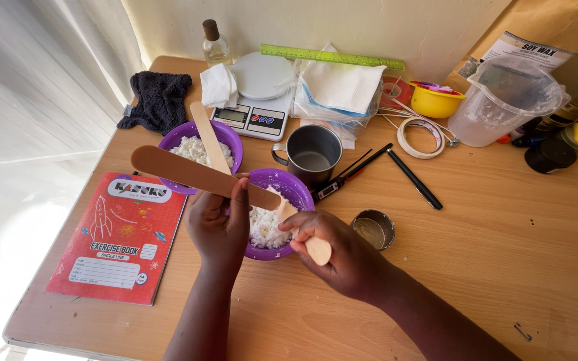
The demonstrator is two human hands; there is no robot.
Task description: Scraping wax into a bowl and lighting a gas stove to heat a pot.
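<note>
A red exercise book [118, 237] lies at the table's [490, 267] left. The left hand [219, 224] pinches a flat wooden stick [199, 176] above the near purple bowl [296, 190] of white flakes [263, 227]. Right of it, the right hand [342, 257] grips a second wooden stick [302, 230] dipped into that bowl, beside a small tin [374, 229].

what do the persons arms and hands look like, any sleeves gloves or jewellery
Both forearms are bare as far as the frame shows, with no sleeve edge in view. The left hand and right hand wear no gloves. No ring, watch or bracelet shows on the visible fingers or wrists.
</note>
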